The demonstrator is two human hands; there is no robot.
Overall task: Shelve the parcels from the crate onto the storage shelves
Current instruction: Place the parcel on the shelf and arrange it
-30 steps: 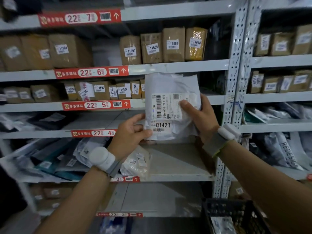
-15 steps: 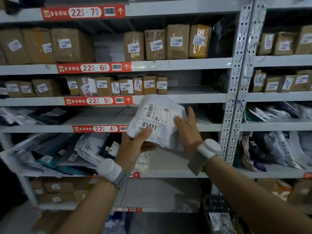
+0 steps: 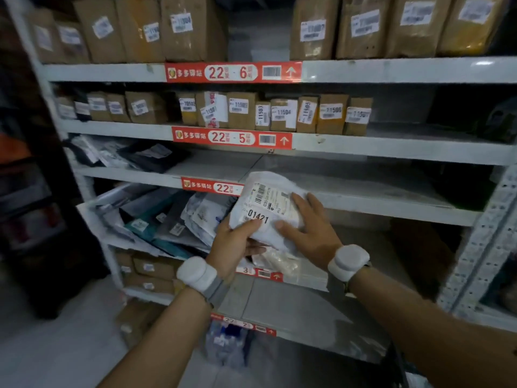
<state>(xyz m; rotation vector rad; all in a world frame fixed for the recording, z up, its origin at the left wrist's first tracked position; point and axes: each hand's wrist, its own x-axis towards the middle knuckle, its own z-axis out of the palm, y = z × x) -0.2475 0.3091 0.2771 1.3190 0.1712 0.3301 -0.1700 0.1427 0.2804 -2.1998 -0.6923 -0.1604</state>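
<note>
Holding the white parcel (image 3: 268,211) with both hands, the person has it in front of the storage shelves (image 3: 391,71), level with the shelf marked 22-4 (image 3: 391,210), whose red tag it partly covers. The left hand (image 3: 235,245) grips the parcel's lower left corner, thumb on top beside the number 01421 and fingers underneath. The right hand (image 3: 310,231) lies flat on the parcel's face, fingers straight and spread, pressing rather than grasping. The parcel is in the air and rests on no shelf. The step in hand looks like placement, with the parcel labelled and poised at the shelf front. A heap of soft mailers (image 3: 173,219) lies on the next shelf down, just to the left. The next move calls for choosing the tier, sliding the parcel in with its number facing out, and letting go without disturbing the heap.
</note>
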